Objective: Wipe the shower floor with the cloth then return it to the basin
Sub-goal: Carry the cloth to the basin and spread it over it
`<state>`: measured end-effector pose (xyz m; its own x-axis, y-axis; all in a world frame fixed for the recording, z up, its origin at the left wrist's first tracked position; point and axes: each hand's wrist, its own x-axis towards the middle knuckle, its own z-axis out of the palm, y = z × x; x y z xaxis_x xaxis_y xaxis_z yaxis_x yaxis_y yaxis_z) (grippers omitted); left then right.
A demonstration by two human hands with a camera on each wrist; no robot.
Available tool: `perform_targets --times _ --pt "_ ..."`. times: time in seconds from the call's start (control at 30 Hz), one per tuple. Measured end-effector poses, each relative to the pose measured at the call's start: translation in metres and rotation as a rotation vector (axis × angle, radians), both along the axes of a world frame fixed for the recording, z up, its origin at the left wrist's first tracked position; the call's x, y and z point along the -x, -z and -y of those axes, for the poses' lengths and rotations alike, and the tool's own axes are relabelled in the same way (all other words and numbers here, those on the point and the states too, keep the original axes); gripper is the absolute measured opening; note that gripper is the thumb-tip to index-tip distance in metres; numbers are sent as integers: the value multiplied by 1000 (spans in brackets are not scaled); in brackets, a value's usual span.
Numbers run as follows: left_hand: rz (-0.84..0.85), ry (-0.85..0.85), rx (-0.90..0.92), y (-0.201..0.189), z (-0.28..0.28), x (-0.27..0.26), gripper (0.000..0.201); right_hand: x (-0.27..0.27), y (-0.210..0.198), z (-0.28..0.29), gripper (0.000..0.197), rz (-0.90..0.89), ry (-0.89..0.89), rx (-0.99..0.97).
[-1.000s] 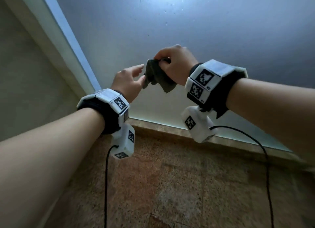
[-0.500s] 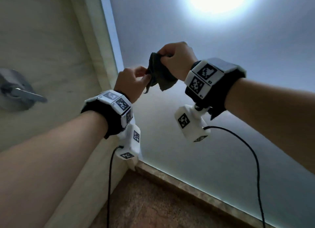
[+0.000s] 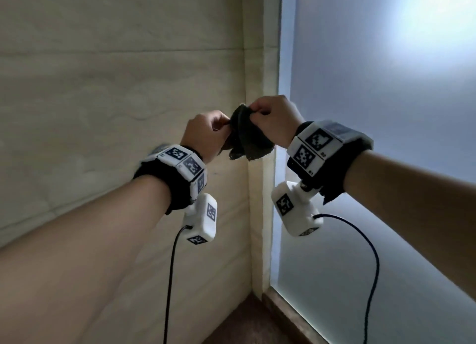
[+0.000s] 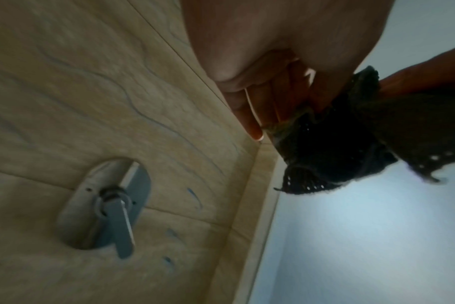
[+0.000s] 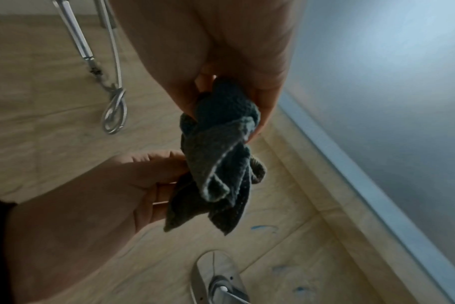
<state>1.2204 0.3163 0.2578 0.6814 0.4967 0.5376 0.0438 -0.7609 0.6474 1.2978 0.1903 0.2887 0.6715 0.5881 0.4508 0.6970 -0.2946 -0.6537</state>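
Note:
A dark, crumpled cloth [image 3: 246, 137] hangs in the air between both hands, in front of the corner where the beige wall meets the frosted glass. My right hand [image 3: 273, 119] pinches its top from the right. My left hand [image 3: 208, 135] grips its lower left side with curled fingers. In the right wrist view the cloth [image 5: 221, 160] droops in folds below my right fingers, with the left hand [image 5: 133, 181] holding its side. In the left wrist view the cloth [image 4: 351, 144] is a dark bunch past my left fingers [image 4: 252, 123]. The basin is not in view.
A beige tiled wall [image 3: 116, 86] fills the left, a frosted glass panel [image 3: 386, 112] the right. A metal mixer lever [image 4: 117, 218] sits on the wall. A shower hose loop [image 5: 114, 115] hangs against the tiles. A strip of brown floor [image 3: 247, 325] shows at the bottom.
The view has swung up and left, from floor to wall corner. My left hand, open beside the cloth a second ago, has closed on it. The right hand kept its hold.

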Motion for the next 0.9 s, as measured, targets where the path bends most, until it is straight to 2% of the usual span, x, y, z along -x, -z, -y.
perform_targets --times 0.17,0.3,0.4,0.5,0.63,0.73,0.9 --pt "4 -241 -21 -18 -17 62 16 32 -20 -41 25 42 -195 21" --pt "11 -462 -10 -28 -11 117 37 76 -32 -65 24 37 -401 0" --pt "35 -631 -14 -31 -5 159 24 116 -36 -75 23 56 -531 -30" --pt "63 -774 -44 -33 8 211 22 160 -38 -81 21 55 -666 -66" --pt "65 -869 -79 -42 32 278 21 223 -47 -79 21 76 -831 -156" --pt "145 -951 -98 -56 57 324 24 271 -60 -71 19 66 -951 -234" --pt "160 -1141 -133 -59 104 408 18 348 -66 -51 21 49 -1110 -236"
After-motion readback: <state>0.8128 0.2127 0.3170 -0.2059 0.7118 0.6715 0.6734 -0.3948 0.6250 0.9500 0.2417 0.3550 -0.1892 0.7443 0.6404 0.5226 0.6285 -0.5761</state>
